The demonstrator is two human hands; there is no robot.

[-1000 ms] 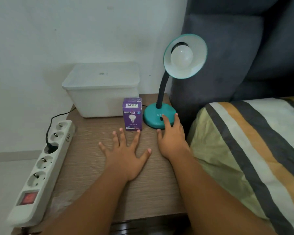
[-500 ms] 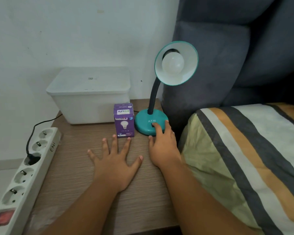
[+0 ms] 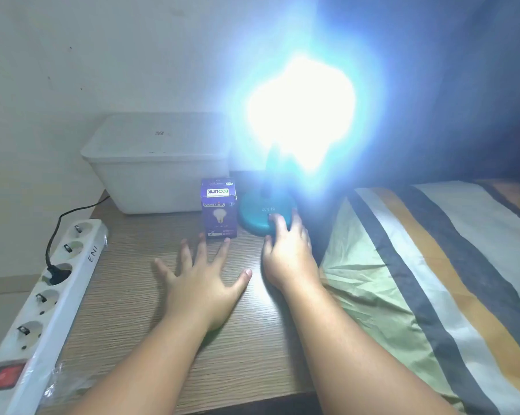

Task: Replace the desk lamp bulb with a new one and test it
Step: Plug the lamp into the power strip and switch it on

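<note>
The teal desk lamp stands at the back of the wooden bedside table (image 3: 151,324). Its bulb (image 3: 300,112) is lit and the glare hides the shade and most of the neck. My right hand (image 3: 288,253) rests at the lamp's round base (image 3: 252,217), with the index fingertip on the switch at the base's front. A purple bulb box (image 3: 219,212) stands upright just left of the base. My left hand (image 3: 202,280) lies flat on the table, fingers spread, fingertips just short of the box, holding nothing.
A white lidded plastic bin (image 3: 157,163) sits against the wall behind the box. A white power strip (image 3: 40,307) with a red switch and one black plug lies along the table's left edge. A striped pillow (image 3: 432,280) and a dark headboard border the right side.
The lamp's bulb has gone from dark to brightly lit while my right index finger stays on the base switch. My left hand stays flat on the table.
</note>
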